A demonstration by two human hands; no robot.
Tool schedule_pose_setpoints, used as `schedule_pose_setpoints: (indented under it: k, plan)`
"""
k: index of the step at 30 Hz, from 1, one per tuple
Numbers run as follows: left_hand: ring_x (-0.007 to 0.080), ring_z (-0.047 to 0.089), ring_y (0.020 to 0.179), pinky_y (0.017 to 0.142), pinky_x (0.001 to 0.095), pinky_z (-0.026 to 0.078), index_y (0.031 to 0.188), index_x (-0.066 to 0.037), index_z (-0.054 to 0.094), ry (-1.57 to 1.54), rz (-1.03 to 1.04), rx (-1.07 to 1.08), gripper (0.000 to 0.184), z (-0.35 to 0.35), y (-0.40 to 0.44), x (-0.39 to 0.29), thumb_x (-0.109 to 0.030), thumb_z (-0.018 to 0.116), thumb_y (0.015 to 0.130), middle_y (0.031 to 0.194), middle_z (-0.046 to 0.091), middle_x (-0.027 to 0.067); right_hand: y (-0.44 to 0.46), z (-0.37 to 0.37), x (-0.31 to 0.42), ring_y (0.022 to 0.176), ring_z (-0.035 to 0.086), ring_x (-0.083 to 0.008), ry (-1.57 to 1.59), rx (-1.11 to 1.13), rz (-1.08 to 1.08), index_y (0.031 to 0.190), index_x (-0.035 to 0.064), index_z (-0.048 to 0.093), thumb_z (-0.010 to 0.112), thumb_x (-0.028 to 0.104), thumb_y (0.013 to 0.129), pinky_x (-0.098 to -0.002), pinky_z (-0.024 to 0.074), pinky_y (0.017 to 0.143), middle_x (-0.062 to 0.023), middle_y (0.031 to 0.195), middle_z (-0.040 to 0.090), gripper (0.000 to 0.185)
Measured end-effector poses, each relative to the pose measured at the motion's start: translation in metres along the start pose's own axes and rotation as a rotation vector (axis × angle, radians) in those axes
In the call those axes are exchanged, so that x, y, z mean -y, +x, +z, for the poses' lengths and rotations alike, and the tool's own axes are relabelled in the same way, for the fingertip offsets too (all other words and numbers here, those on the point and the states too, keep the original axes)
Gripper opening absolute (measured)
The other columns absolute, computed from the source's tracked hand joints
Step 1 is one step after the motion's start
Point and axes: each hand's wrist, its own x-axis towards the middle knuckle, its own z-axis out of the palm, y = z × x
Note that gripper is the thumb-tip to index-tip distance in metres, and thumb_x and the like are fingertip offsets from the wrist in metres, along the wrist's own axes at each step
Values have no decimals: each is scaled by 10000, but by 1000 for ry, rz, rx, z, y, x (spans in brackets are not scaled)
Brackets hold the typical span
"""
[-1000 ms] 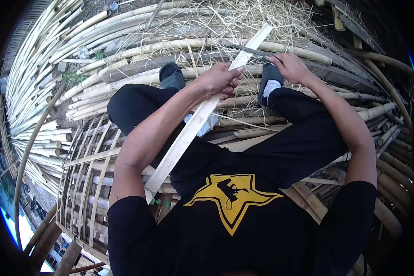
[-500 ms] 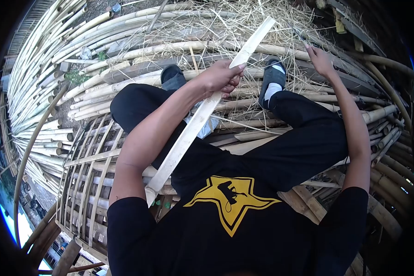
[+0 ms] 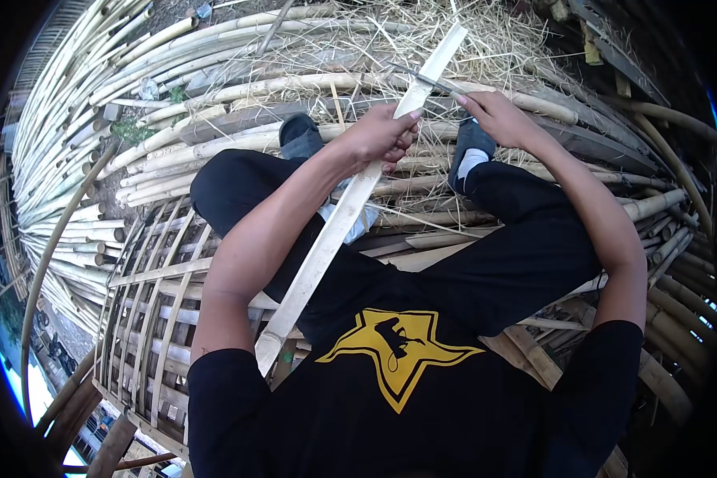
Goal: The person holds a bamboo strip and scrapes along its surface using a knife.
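Observation:
My left hand point(image 3: 382, 137) is closed around a long, pale split bamboo strip point(image 3: 327, 248). The strip slants from beside my left upper arm up past my feet toward the straw. In my right hand point(image 3: 498, 115) is a knife point(image 3: 430, 80) with a thin dark blade, its handle mostly hidden by my fingers. The blade lies across the strip's upper part, beyond my left hand; whether it cuts into the bamboo I cannot tell.
Bamboo poles point(image 3: 255, 89) lie below and beyond my feet. Thin shavings point(image 3: 502, 44) are heaped at the far side. A woven bamboo lattice point(image 3: 155, 319) stands at my left, near a large stack of poles point(image 3: 64, 159). My sandalled foot point(image 3: 301, 137) rests on the poles.
My right hand has swung left and inward, bringing the knife from beside the strip to across it. The strip's far end has shifted slightly left; my left hand keeps its hold.

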Motion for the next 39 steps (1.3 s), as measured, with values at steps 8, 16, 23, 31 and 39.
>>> schedule_pose_setpoints:
  k: [8,16,23,31,39]
  plan:
    - [31,280,370,317,206,253,839,-81,423,-5,13,9,286,2,1,-3,-330,487,966,545,323,-62,15,-1,-36,685,533,-419,-172,-45,-35,787,-30,566,370,431,964,-472,409,657,-232,675,557,531]
    - [22,286,382,310,184,243,853,-87,440,-82,9,62,248,2,7,-10,-300,464,978,560,343,-66,23,-38,-59,733,562,-417,-359,-127,125,806,-6,591,352,454,956,-492,422,689,-236,716,585,540]
    - [25,275,378,317,189,244,898,-81,449,-70,43,81,223,-7,-18,-20,-289,461,979,559,331,-71,-75,-112,-216,1024,552,-452,-545,-389,845,1022,-56,625,312,530,936,-491,423,893,-319,1042,585,669]
    - [25,302,374,322,190,304,907,-60,461,-3,87,28,234,1,-10,-19,-281,447,985,564,351,-60,-45,-100,-204,1056,542,-432,-462,-106,652,1093,-41,606,327,614,900,-451,420,925,-302,1071,590,737]
    - [22,284,361,320,176,282,919,-72,476,21,132,-53,255,1,-11,-23,-318,449,982,563,329,-62,-20,-89,-136,830,632,-391,-517,-186,505,870,27,691,579,366,795,-440,515,728,-250,855,646,365]
